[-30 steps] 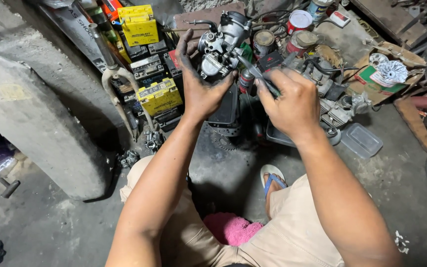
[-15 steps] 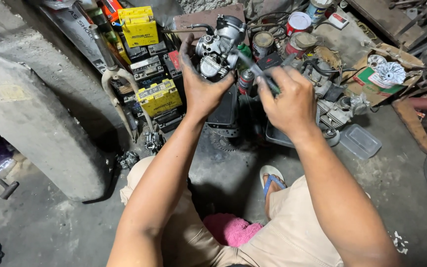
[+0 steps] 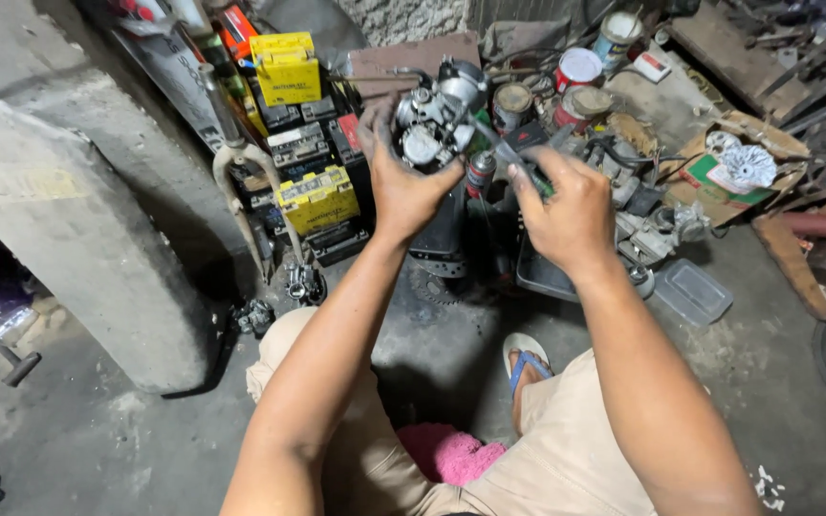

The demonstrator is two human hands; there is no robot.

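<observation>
Cluttering the stained concrete floor: batteries, perhaps.

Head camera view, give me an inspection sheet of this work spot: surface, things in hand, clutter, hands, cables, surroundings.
Surface: bare, stained concrete floor; the person sits low over it.
Things in hand: metal carburetor held up in the left hand; slim tool in the right hand, tip at the carburetor.
Clutter: yellow batteries, tin cans, clear plastic tub, white fan wheel on cardboard.
Hands: both bare, both gripping.
Cables: thin hose off the carburetor top.
Surroundings: concrete block at left, sandal, pink cloth.
</observation>
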